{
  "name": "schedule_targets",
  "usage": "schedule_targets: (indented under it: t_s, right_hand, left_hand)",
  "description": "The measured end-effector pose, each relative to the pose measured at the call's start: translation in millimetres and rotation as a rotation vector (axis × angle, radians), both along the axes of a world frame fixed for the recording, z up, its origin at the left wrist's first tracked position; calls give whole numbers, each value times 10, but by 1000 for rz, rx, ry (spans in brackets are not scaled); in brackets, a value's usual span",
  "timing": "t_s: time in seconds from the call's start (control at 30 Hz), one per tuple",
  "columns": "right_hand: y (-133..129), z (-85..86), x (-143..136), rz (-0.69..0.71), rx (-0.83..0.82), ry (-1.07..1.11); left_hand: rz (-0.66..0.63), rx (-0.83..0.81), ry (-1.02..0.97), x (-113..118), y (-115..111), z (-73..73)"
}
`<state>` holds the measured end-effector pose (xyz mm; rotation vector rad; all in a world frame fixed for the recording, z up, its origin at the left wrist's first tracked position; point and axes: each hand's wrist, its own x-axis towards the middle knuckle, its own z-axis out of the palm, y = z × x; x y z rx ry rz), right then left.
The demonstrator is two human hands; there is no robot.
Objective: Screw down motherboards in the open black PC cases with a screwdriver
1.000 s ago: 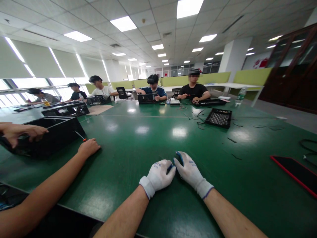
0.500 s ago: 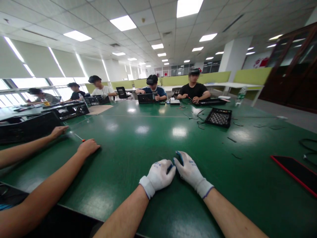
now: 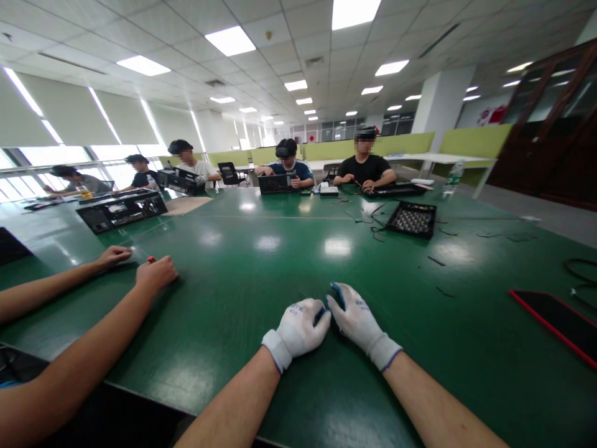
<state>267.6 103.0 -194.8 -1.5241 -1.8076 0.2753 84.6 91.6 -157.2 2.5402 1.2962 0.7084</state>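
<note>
My left hand (image 3: pixel 302 326), in a white knit glove with blue on the finger side, rests on the green tabletop (image 3: pixel 261 280). Its fingers bend down loosely and the thumb stands apart from them; nothing shows in its grasp. Close beside it lies my right hand (image 3: pixel 358 318), gloved the same way, with its index finger stretched forward and a gap to the thumb. The fingertips of the two hands nearly meet. I see no object between them, though the undersides of both hands are hidden.
At the left, a co-worker's hand (image 3: pixel 157 272) holds an orange-handled tool (image 3: pixel 151 259). Black computer cases (image 3: pixel 124 210) stand farther back. A black tray (image 3: pixel 411 219), loose cables (image 3: pixel 377 233) and a red-edged black panel (image 3: pixel 555 317) lie to the right. Several people sit around the table.
My hands have stayed put. At the left, the nearest black case has slid away toward the left edge, and the co-worker's hands have shifted. A farther person's case is now tilted up.
</note>
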Motion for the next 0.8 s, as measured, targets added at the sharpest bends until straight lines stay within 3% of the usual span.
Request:
schedule_targets:
  t_s: [0.8]
  right_hand:
    - [-10,18,-7,-5,-6,16]
  left_hand:
    - [4,18,6,-4,-11,-10]
